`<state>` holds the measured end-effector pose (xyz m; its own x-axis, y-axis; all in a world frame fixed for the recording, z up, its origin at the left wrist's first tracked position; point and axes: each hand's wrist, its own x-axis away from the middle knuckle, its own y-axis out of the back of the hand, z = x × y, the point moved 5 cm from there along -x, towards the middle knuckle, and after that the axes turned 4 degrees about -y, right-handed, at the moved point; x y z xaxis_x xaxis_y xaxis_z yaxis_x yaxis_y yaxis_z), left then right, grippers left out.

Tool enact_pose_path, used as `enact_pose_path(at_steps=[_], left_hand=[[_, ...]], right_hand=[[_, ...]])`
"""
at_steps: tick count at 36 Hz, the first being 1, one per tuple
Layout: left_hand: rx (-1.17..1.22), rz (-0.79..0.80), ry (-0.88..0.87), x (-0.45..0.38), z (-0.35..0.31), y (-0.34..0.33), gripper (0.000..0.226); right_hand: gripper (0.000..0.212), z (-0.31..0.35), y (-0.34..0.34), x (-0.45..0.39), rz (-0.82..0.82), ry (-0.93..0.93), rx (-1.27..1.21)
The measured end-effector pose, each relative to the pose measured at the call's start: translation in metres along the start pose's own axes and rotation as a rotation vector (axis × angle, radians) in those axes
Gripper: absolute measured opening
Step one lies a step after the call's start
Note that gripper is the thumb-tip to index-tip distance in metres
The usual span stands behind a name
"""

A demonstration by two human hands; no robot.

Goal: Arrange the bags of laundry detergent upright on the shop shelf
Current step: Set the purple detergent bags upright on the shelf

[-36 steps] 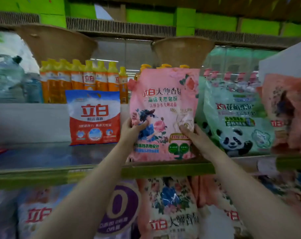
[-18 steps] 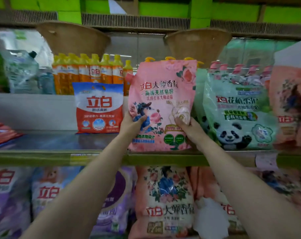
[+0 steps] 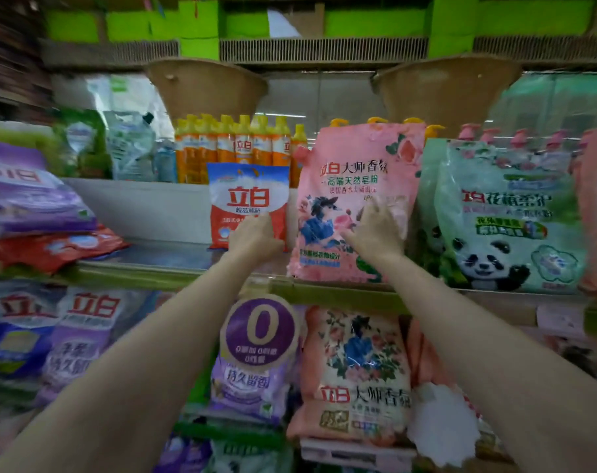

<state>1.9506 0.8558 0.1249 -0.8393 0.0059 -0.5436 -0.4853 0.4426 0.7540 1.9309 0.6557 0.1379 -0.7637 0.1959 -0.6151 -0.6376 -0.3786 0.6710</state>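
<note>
One pink bag (image 3: 358, 186) upright, two hands

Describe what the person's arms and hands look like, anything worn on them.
Both forearms are bare, with no sleeves in view. The left hand and right hand wear no gloves, and no watch, bracelet or ring shows on either. The picture is motion-blurred, so small details like nails cannot be made out.

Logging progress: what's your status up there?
Right hand flat on upright pink bag. Left hand at the red-and-white bag, grip unclear. Nothing blocking.
</note>
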Motion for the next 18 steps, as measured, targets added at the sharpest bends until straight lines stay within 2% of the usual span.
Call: enact_pose_path(at_steps=[3, 6, 11, 18], left_hand=[[0.008, -0.012, 0.062, 0.006, 0.028, 0.020, 0.052], [-0.019, -0.003, 0.124, 0.012, 0.059, 0.042, 0.057], [-0.136, -0.018, 0.222, 0.030, 0.126, 0.076, 0.055], [-0.184, -0.089, 0.372, 0.050, 0.228, 0.123, 0.056]], right_hand=[[0.048, 0.041, -0.016, 0.008, 0.118, 0.156, 0.068], [0.064, 0.082, -0.038, 0.016, 0.232, 0.251, 0.121], [0.062, 0.145, -0.074, 0.029, 0.286, 0.435, 0.195], [0.059, 0.236, -0.120, 0.039, 0.338, 0.535, 0.206]])
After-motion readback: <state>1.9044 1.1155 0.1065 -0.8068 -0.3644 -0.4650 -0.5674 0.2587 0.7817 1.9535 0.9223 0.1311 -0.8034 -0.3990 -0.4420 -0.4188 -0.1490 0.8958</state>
